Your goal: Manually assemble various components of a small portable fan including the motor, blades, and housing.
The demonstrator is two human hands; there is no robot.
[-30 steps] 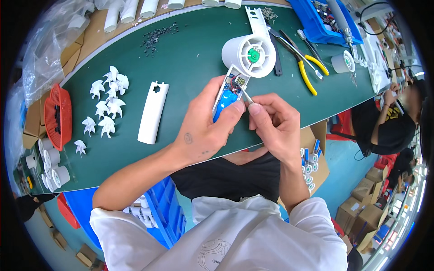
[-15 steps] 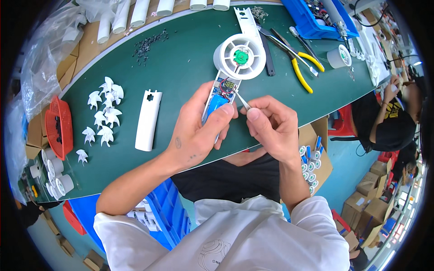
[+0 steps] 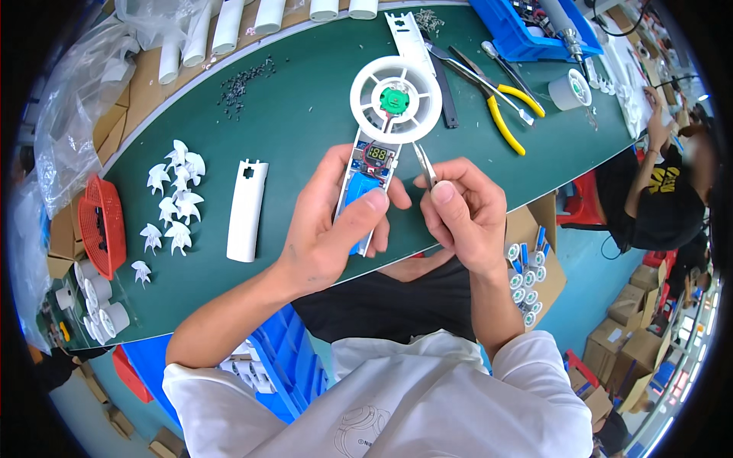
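My left hand [image 3: 328, 225] is wrapped round the opened handle of a small white handheld fan [image 3: 356, 107]. A green motor [image 3: 394, 101] sits in the middle of its spoked round head. Inside the handle show a circuit board with a small digit display [image 3: 376, 153], thin red and dark wires and a blue battery [image 3: 362, 185]; my left thumb presses on the battery. Pinched in my right hand [image 3: 469, 214] are metal tweezers [image 3: 424, 163], their tips pointing up just right of the handle, below the fan head, apart from the board.
A white handle cover [image 3: 247, 210] and several white fan blades [image 3: 181, 204] lie left on the green table. Small dark parts [image 3: 243, 84] lie beyond. Yellow-handled pliers [image 3: 502, 126], a blue bin [image 3: 527, 47] and a red basket [image 3: 109, 227] stand around. A co-worker sits at right.
The tweezers' tips have left the circuit board and now point up beside the handle. The fan has shifted slightly left and toward me, showing more of the display and battery.
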